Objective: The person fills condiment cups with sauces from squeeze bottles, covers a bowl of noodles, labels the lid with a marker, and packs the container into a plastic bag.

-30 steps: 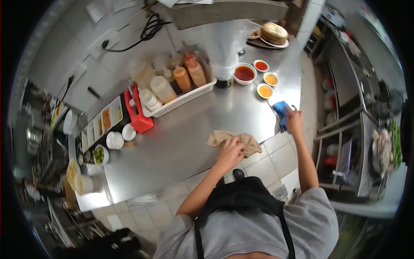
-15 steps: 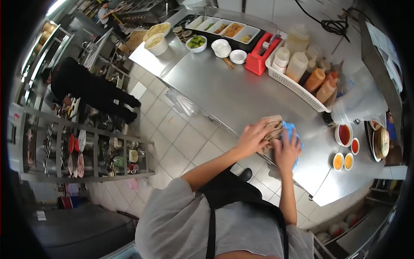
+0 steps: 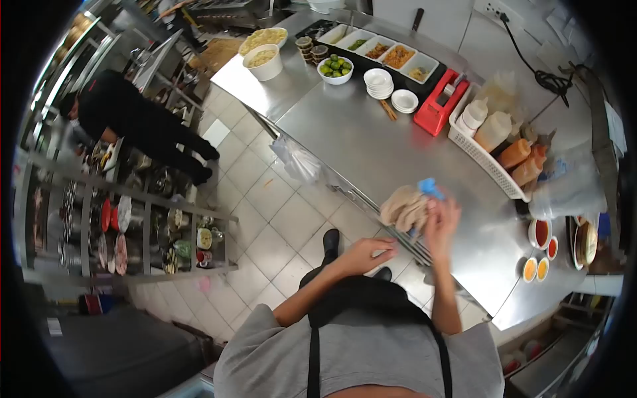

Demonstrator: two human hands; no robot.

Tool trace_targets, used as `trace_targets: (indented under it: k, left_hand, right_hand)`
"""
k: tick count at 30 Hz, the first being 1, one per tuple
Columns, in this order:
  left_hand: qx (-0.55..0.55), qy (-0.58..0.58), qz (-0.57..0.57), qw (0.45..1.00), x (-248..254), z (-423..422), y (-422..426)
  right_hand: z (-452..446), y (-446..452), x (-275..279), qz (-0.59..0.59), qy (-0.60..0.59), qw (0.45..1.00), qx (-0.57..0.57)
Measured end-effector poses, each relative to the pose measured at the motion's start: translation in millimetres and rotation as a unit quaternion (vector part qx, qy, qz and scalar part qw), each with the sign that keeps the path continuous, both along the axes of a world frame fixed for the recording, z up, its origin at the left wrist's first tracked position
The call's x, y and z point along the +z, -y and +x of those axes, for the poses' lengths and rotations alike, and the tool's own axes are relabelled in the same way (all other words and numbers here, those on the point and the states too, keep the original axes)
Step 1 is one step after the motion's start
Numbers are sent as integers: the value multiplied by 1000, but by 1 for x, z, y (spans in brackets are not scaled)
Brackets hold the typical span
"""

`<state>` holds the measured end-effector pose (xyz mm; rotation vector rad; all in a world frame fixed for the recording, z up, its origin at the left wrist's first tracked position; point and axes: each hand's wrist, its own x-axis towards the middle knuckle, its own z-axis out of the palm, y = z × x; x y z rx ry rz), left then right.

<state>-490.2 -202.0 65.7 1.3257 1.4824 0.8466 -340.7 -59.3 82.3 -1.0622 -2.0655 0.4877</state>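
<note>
A crumpled brown cloth [image 3: 403, 208] lies at the front edge of the steel counter [image 3: 345, 138]. Part of a blue cloth [image 3: 430, 188] shows beside and behind it. My right hand [image 3: 443, 224] is over the cloths' right side, its fingers closed on the brown cloth; motion blurs the fingertips. My left hand [image 3: 368, 256] is in front of the counter edge, below the brown cloth and apart from it. It holds nothing, and its fingers are loosely curved with the thumb apart.
Behind are a bottle basket [image 3: 488, 164], a red dispenser [image 3: 440, 105], small white dishes [image 3: 404, 101], green fruit in a bowl [image 3: 336, 69] and food trays [image 3: 399, 57]. Sauce bowls [image 3: 541, 232] stand right. At left, a person in black [image 3: 123, 113] bends near a metal rack [image 3: 152, 199].
The view has swung toward the left side of the kitchen. My right hand came over to my left with the blue cloth; my left hand has since let go of the brown cloth and drawn back.
</note>
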Motion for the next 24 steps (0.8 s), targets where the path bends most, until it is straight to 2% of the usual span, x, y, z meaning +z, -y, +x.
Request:
trace_targets:
  k: [1,2,4,7,8,9,11,12,14,16,17,18,19,20,21,22,23,24]
  left_hand:
    - [-26,-14,18,999,-15,-20,11]
    - [-49,-33,45,997,-28,-44,16]
    - [-19,-44,16,999,-43,-96,30]
    - [75,12,-20,997,-64,-158,20]
    - [111,43,-35,992,-69,-173,18]
    - [129,85,5,988,-67,-175,8]
    - [162,161,91,969,-52,-169,-28]
    - [107,104,53,987,-32,-173,-35]
    - [-6,-13,-26,1000,9,-188,-46]
    - [-27,-68,106,992,-12,-223,-49]
    - [-37,-94,171,980,-31,-245,-50]
    - [50,55,197,978,-66,-281,-65]
    - [136,201,214,946,-87,-323,-83]
    - [211,111,135,962,-72,-373,-96]
    - [312,89,144,935,-79,-417,-117]
    - [403,124,153,894,-48,-443,-135]
    - [452,25,187,872,-48,-483,-159]
    - [499,42,198,843,-34,-507,-176]
  right_hand:
    - [11,-13,0,3,57,998,-18]
    - [8,-18,-8,21,135,987,-85]
    - [-21,-28,-34,58,277,935,-212]
    - [-87,-15,-63,70,241,966,-70]
    - [-107,-4,-63,36,232,972,22]
    - [-132,3,-57,4,219,969,112]
    - [-170,22,-51,-127,27,983,133]
    - [-183,28,-48,-195,-70,968,143]
    - [-179,14,-20,-106,-49,987,111]
    - [-139,-5,-39,-75,-46,996,17]
    - [-119,-18,-16,-10,83,994,-69]
    - [-107,-30,7,1,177,974,-144]
    - [-86,-43,27,-57,220,967,-114]
    - [-73,-50,33,-93,266,950,-137]
    - [-66,-55,24,-104,284,938,-170]
    - [-61,-61,12,-110,301,925,-205]
    - [-51,-67,-4,-117,320,909,-240]
    - [-40,-73,-30,-190,323,898,-230]
